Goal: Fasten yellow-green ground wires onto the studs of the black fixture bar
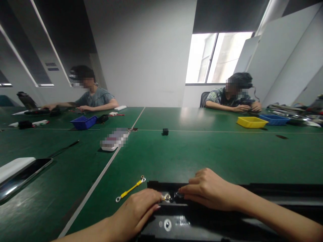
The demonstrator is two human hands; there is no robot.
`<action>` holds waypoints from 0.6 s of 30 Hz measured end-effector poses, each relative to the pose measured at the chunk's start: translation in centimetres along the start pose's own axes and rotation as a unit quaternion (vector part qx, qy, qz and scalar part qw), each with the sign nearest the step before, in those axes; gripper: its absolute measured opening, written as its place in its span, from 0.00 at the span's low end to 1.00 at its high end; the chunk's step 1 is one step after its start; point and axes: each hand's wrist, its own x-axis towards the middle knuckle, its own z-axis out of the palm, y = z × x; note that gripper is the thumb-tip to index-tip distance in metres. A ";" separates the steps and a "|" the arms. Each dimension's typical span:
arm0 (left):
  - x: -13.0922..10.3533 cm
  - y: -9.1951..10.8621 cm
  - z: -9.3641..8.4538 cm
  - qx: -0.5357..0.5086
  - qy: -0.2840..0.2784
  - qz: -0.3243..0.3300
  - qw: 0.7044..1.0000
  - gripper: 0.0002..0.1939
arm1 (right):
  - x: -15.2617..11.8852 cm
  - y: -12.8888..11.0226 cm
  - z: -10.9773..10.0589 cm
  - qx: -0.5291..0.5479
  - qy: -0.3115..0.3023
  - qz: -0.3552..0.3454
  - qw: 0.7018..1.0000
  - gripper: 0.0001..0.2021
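Left hand (141,206) curled at a ring terminal (167,197), right hand (205,190) curled nearby (what either gripped could not be told), black housing (191,220) lay beneath, yellow jumper lead (130,189) alongside.

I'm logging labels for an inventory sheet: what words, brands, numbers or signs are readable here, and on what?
No text can be read.
Wall markings: two small lines, too small and blurred to read.
White-edged device on the table: top pixelated, nothing readable.
Yellow cable with ring terminals: no lettering visible.
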 end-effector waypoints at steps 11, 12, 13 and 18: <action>-0.1 -0.2 0.1 0.005 -0.001 -0.001 1.000 0.12 | 0.1 -0.1 0.0 -0.002 -0.008 -0.003 1.000 0.13; -0.1 -0.2 0.1 0.005 0.000 0.000 1.000 0.12 | 0.1 -0.1 0.0 -0.002 -0.006 -0.005 1.000 0.13; 0.0 -0.1 0.1 0.004 0.002 0.002 1.000 0.12 | 0.1 -0.1 0.0 -0.001 -0.002 -0.007 1.000 0.13; 0.0 -0.1 0.1 0.004 0.003 0.005 1.000 0.12 | -0.1 -0.1 0.2 0.000 0.008 -0.009 1.000 0.13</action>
